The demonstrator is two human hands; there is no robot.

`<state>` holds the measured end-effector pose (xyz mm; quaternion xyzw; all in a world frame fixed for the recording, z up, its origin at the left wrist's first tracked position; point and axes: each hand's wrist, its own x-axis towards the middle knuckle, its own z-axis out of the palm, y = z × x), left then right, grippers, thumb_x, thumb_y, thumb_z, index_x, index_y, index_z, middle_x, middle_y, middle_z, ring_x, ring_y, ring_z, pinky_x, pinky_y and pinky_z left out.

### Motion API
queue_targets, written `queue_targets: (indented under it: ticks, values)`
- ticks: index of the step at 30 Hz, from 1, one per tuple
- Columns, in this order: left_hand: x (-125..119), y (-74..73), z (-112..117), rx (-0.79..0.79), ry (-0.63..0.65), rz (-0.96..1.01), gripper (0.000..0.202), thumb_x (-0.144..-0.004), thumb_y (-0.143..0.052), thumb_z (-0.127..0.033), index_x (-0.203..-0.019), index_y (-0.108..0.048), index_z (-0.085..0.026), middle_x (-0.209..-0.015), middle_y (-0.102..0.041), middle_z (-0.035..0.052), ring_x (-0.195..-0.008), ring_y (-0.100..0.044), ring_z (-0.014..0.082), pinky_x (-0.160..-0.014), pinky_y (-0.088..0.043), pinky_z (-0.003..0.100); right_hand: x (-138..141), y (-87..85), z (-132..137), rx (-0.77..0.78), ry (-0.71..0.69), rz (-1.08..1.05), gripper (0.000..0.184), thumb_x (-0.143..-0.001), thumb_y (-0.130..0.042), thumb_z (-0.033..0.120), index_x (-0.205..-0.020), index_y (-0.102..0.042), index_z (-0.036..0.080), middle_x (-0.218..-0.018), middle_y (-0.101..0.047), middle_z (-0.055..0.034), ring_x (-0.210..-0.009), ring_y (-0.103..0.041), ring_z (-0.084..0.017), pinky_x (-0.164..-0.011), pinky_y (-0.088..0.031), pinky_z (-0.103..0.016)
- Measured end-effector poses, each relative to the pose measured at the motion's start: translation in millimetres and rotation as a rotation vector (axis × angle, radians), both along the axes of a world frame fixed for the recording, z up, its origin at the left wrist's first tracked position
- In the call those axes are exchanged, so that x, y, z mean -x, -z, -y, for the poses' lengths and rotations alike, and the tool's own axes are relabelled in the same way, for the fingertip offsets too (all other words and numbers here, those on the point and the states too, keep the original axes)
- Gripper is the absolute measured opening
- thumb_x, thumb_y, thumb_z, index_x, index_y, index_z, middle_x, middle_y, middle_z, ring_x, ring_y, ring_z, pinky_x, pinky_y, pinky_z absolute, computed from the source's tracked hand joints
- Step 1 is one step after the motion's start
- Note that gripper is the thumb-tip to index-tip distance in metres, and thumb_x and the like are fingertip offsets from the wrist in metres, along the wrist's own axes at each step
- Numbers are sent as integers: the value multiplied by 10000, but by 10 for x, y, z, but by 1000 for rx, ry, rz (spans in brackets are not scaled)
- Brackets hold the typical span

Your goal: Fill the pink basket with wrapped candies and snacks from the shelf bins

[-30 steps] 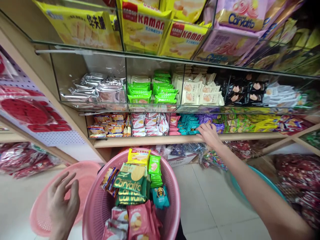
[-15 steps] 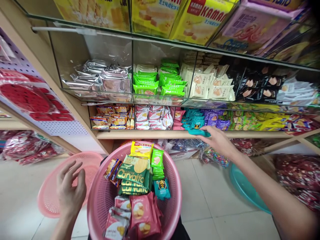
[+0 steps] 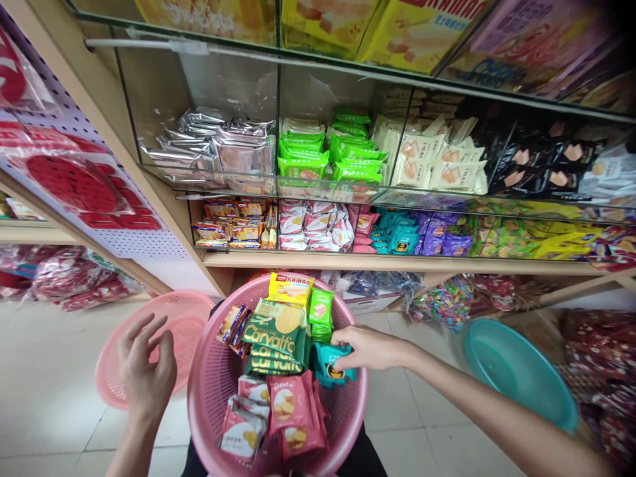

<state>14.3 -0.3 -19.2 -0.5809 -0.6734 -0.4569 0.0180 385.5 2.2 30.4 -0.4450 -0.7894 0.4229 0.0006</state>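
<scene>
Snack pkts [image 3: 274, 339] in pink bskt [image 3: 211, 391]

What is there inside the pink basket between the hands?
Yellow, green, orange, pink and white snack packets; a teal packet is in the right hand. What lies beneath the packets is covered.

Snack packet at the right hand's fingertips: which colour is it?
The snack packet at the right hand is teal; it shows best in the head view.

Indoor light falls soft and fairly even, brightest on the floor [image 3: 50, 371]; silver packs [image 3: 189, 156] glint. The top-right corner goes black — the purple bag [image 3: 536, 40] there looks smeared — while the basket [image 3: 199, 411] stays crisper.
</scene>
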Motion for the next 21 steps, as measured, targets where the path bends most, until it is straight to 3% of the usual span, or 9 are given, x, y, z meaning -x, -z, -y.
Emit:
queue_targets:
  ticks: [3, 12, 18, 21]
  values:
    - [18, 22, 5, -34, -17, 4, 306, -788, -505, -249, -1078, -562, -171, -1168, -498, 99, -1078, -490, 203, -774, -528, 303, 82, 64, -22, 44, -60, 77, 262, -665, -613, 384, -626, -475, 164, -571, -444, 63, -529, -413, -64, -476, -268, -182]
    - [-27, -9, -8, -41, -14, -2, 288, -779, -518, -226, -1053, -586, -168, -1150, -523, 99, -1035, -523, 211, -734, -540, 312, 110, 320, -41, 319, -15, 40, 274, -699, -544, 409, -658, -386, 189, -594, -488, 43, -442, -532, -88, -375, -307, -159]
    - [-57, -18, -20, -50, 7, 5, 269, -780, -513, -220, -1030, -595, -165, -1136, -533, 103, -1048, -517, 224, -718, -538, 317, 96, 310, -50, 318, 26, 66, 273, -694, -558, 420, -693, -433, 177, -639, -488, 38, -459, -533, -80, -381, -290, -157]
    - [-66, -28, -20, -55, 12, 12, 266, -782, -510, -222, -1026, -595, -159, -1129, -536, 107, -1051, -515, 226, -714, -536, 316, 133, 254, -24, 178, -4, 152, 249, -698, -568, 401, -714, -504, 162, -635, -524, 25, -522, -530, -87, -441, -303, -171]
